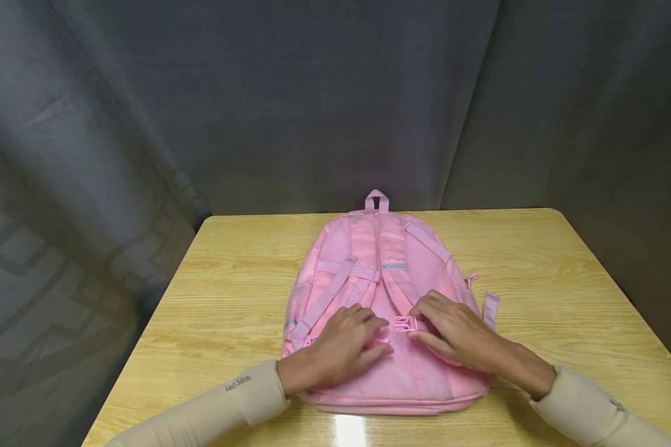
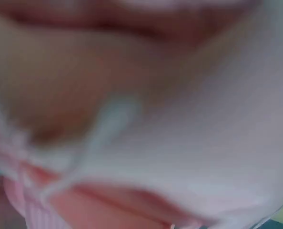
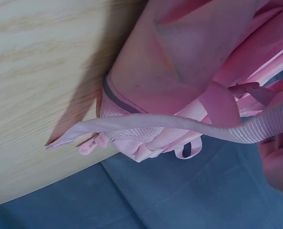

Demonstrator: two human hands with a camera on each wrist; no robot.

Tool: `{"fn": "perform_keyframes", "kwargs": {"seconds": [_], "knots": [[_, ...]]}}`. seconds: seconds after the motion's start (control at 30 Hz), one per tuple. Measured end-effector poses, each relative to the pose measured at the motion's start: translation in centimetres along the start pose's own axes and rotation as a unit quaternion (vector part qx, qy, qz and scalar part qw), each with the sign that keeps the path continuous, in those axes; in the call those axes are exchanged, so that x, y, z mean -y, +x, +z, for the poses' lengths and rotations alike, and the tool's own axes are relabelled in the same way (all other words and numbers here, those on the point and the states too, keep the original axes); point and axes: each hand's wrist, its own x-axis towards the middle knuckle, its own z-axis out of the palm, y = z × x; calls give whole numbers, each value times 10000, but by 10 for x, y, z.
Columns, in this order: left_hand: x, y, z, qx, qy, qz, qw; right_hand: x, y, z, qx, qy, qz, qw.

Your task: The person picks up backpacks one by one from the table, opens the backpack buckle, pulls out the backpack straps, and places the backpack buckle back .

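Note:
A pink backpack (image 1: 394, 366) lies flat in the head view, its shoulder straps facing up and its top loop pointing away from me. My right hand (image 1: 453, 326) pinches a pink pronged buckle half (image 1: 405, 323) between thumb and fingers. Facing it, my left hand (image 1: 343, 344) has curled fingers around a pink piece, seemingly the other buckle half (image 1: 381, 340), mostly hidden by the fingers. The two pieces are apart. In the right wrist view, a webbing strap (image 3: 194, 126) runs to the right hand's fingers (image 3: 279, 164). The left wrist view is too blurred to read.
The backpack rests on a wood-grain table (image 1: 218, 279). Grey curtains (image 1: 324, 105) hang behind and beside the table. A loose strap end (image 1: 490, 307) and a zipper pull (image 1: 472, 277) stick out at the bag's right side.

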Motion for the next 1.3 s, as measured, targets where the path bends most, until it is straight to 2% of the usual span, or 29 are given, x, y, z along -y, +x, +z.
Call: {"fn": "perform_keyframes", "kwargs": {"seconds": [0.07,0.13,0.17,0.23,0.3,0.33,0.47,0.5,0.53,0.6,0.73,0.93,1.07,1.17,1.3], "knots": [[0,4,-6,-99,-632,-208,9977,0,0,0,10,-30,27,10000],[1,10,-12,-186,-1434,-479,9883,1,0,0,12,-42,36,10000],[1,12,-15,-218,-1839,-648,9806,1,1,0,14,-39,46,10000],[1,17,-19,-265,-2605,-982,9601,1,1,0,19,-21,59,10000],[-1,21,-21,-222,-3324,-1317,9336,2,1,0,16,0,66,10000],[-1,23,-21,-157,-3699,-1504,9167,2,1,0,11,18,62,10000],[-6,27,-20,222,-4911,-2303,8398,3,2,1,-6,62,29,10000],[-7,28,-19,305,-5096,-2472,8236,3,2,1,-12,68,13,10000],[-8,29,-18,370,-5238,-2630,8094,3,3,1,-17,79,-2,10000],[-9,30,-17,454,-5377,-2842,7925,3,3,1,-27,92,-20,10000],[-9,32,-14,530,-5554,-3038,7723,3,3,1,-14,113,-19,9999],[-7,33,-12,644,-5731,-3134,7544,4,4,1,-22,109,-45,9999],[-8,32,-13,612,-5920,-3191,7376,4,5,1,-64,151,-123,9998],[-9,32,-14,618,-5961,-3210,7333,4,5,1,-84,196,-182,9996],[-10,33,-16,662,-5855,-3249,7398,4,7,0,-66,240,-241,9994]]}}
